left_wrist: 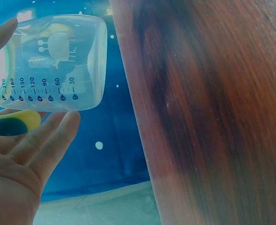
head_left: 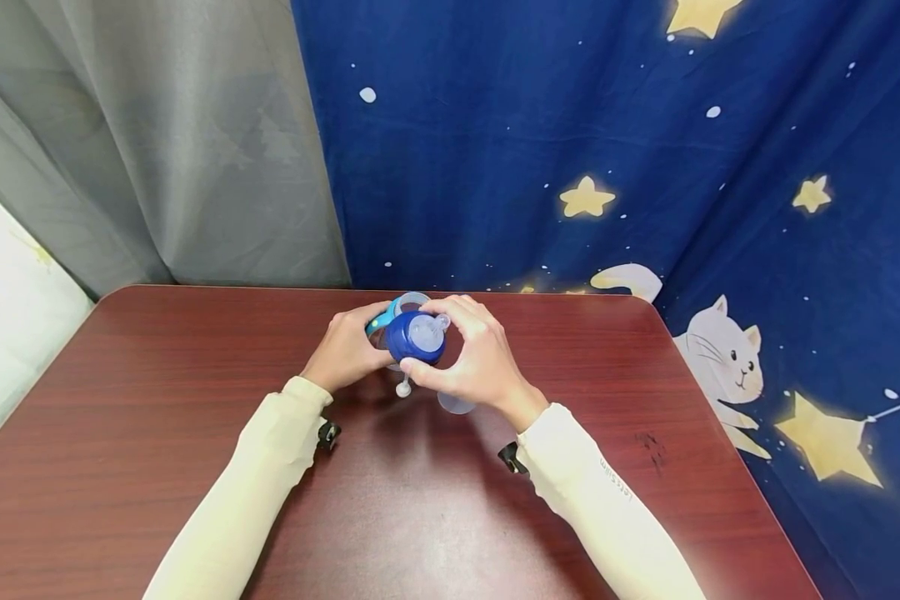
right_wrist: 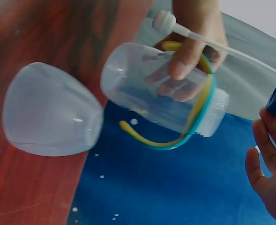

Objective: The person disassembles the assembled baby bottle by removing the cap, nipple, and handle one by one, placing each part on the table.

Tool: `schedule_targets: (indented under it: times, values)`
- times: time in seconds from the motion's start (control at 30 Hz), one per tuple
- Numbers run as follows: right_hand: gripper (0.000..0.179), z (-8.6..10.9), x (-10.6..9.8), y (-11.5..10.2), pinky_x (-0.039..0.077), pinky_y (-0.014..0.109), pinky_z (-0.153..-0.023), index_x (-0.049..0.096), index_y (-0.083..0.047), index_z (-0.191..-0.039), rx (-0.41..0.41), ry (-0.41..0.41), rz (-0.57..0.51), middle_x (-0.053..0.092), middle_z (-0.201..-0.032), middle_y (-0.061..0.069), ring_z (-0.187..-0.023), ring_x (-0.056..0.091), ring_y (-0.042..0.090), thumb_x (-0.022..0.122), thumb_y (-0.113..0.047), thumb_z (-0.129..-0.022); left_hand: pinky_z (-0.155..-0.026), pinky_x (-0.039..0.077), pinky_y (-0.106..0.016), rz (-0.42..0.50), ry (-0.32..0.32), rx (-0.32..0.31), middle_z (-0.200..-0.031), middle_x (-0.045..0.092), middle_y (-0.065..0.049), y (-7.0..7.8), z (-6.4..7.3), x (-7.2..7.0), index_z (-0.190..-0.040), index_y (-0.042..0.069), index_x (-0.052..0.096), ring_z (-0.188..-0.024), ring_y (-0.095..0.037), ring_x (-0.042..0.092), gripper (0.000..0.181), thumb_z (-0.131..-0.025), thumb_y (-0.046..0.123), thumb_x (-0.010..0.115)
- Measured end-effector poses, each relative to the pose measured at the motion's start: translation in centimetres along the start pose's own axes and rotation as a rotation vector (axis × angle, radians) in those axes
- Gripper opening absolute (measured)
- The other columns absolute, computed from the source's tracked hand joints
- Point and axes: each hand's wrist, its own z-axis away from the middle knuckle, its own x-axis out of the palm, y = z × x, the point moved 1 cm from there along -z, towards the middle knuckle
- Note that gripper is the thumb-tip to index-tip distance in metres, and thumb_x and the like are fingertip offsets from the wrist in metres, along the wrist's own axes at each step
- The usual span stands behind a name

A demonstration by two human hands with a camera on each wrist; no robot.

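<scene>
My left hand [head_left: 351, 348] grips a clear baby bottle [right_wrist: 142, 91], thumb on one side and fingers on the other. Printed measuring marks run along the bottle's wall in the left wrist view. A teal and yellow handle ring [right_wrist: 208, 98] sits round its neck, and the bottle's mouth is uncovered. My right hand [head_left: 483, 354] pinches the blue screw collar [head_left: 399, 337] with its clear teat [head_left: 426, 333] between thumb and fingers. From the collar hangs a thin straw [right_wrist: 231, 49], ending in a white ball weight [right_wrist: 164, 22]. Collar and bottle are apart in the right wrist view.
A translucent domed cap [right_wrist: 51, 110] stands on the brown table [head_left: 375, 517], below my right hand. Behind the table's far edge hang a grey curtain [head_left: 217, 150] and a blue star-patterned curtain [head_left: 480, 150].
</scene>
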Motion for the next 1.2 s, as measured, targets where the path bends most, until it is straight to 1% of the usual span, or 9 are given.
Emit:
schedule_targets:
  times: [0.1,0.37,0.5,0.67,0.8,0.97,1.1,1.2]
  values:
    - [0.058,0.5,0.4,0.4,0.048,0.035,-0.083,0.065,-0.013,-0.117,0.031,-0.046,0.009,0.066,-0.106,-0.003,-0.099,0.055,0.011,0.08,-0.046,-0.072,-0.085,0.053,-0.041,-0.003,-0.002,-0.004,-0.115,0.07,-0.008,0.0,-0.1,0.0,-0.13,0.007,0.063,-0.096,-0.021,0.065,0.071,-0.07,0.033,0.09]
    - [0.059,1.4,1.5,0.9,0.049,0.037,-0.083,0.066,-0.015,-0.116,0.091,-0.13,0.115,0.066,-0.107,-0.003,-0.098,0.057,0.011,0.077,-0.053,-0.072,-0.087,0.052,-0.044,0.004,0.004,-0.016,-0.117,0.07,-0.011,-0.1,-0.1,-0.1,-0.131,0.005,0.063,-0.099,-0.024,0.065,0.073,-0.069,0.032,0.091]
    - [0.059,1.7,1.9,1.2,0.049,0.038,-0.085,0.067,-0.014,-0.115,0.101,-0.168,0.122,0.067,-0.107,-0.004,-0.099,0.058,0.012,0.078,-0.053,-0.072,-0.088,0.052,-0.042,0.005,0.015,-0.025,-0.117,0.07,-0.009,-0.1,-0.2,-0.1,-0.131,0.006,0.063,-0.101,-0.023,0.066,0.072,-0.069,0.03,0.09]
    - [0.059,2.1,2.5,1.7,0.048,0.038,-0.086,0.068,-0.015,-0.116,0.123,-0.222,0.122,0.068,-0.108,-0.005,-0.099,0.059,0.012,0.079,-0.053,-0.073,-0.09,0.052,-0.042,0.006,0.014,-0.042,-0.118,0.07,-0.007,-0.2,-0.1,-0.1,-0.131,0.007,0.064,-0.103,-0.022,0.066,0.071,-0.071,0.034,0.09]
    - [0.058,2.4,2.7,2.2,0.049,0.038,-0.088,0.068,-0.015,-0.117,0.154,-0.232,0.133,0.068,-0.109,-0.004,-0.101,0.059,0.013,0.079,-0.053,-0.074,-0.09,0.052,-0.043,0.008,0.011,-0.049,-0.119,0.069,-0.008,-0.4,-0.1,-0.1,-0.131,0.006,0.063,-0.105,-0.023,0.066,0.071,-0.072,0.033,0.09]
    - [0.06,2.4,2.9,2.9,0.048,0.04,-0.091,0.067,-0.014,-0.119,0.17,-0.237,0.162,0.068,-0.11,-0.002,-0.103,0.06,0.015,0.078,-0.053,-0.075,-0.091,0.052,-0.045,-0.003,0.02,-0.058,-0.12,0.069,-0.009,-0.8,-0.1,0.0,-0.132,0.006,0.062,-0.105,-0.024,0.065,0.071,-0.073,0.033,0.09]
    - [0.062,2.4,3.1,3.3,0.047,0.041,-0.092,0.066,-0.013,-0.121,0.184,-0.251,0.202,0.068,-0.112,0.0,-0.104,0.06,0.017,0.077,-0.055,-0.076,-0.089,0.053,-0.044,-0.007,0.036,-0.062,-0.119,0.07,-0.009,-0.9,-0.1,-0.1,-0.132,0.006,0.062,-0.103,-0.024,0.066,0.071,-0.073,0.034,0.089]
    - [0.063,2.5,3.2,3.6,0.047,0.041,-0.092,0.066,-0.013,-0.123,0.201,-0.266,0.224,0.068,-0.114,0.001,-0.104,0.061,0.018,0.077,-0.055,-0.077,-0.086,0.054,-0.043,-0.001,0.045,-0.079,-0.117,0.07,-0.009,-1.1,0.1,-0.1,-0.132,0.006,0.062,-0.1,-0.023,0.066,0.071,-0.072,0.034,0.09]
